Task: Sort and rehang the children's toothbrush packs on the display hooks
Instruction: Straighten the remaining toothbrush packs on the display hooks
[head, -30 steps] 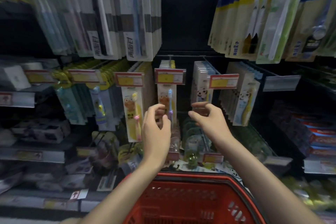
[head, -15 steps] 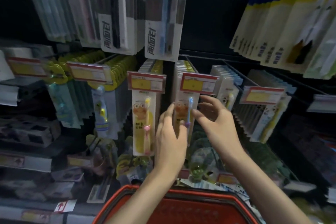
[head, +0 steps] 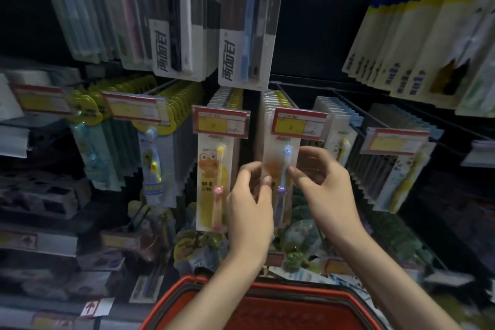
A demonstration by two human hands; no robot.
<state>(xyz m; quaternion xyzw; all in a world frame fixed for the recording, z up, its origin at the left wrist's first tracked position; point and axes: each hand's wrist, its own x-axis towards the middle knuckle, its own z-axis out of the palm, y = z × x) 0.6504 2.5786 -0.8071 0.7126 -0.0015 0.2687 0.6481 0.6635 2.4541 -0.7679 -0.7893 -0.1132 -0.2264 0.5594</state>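
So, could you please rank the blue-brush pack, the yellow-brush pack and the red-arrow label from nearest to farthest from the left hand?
1. The blue-brush pack: pinched by the left hand at the pack's left edge.
2. The yellow-brush pack: hanging just left of that hand.
3. The red-arrow label: far off at the lower left.

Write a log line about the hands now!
left hand: pinches blue toothbrush pack | right hand: pinches same pack | pack: under red price tag
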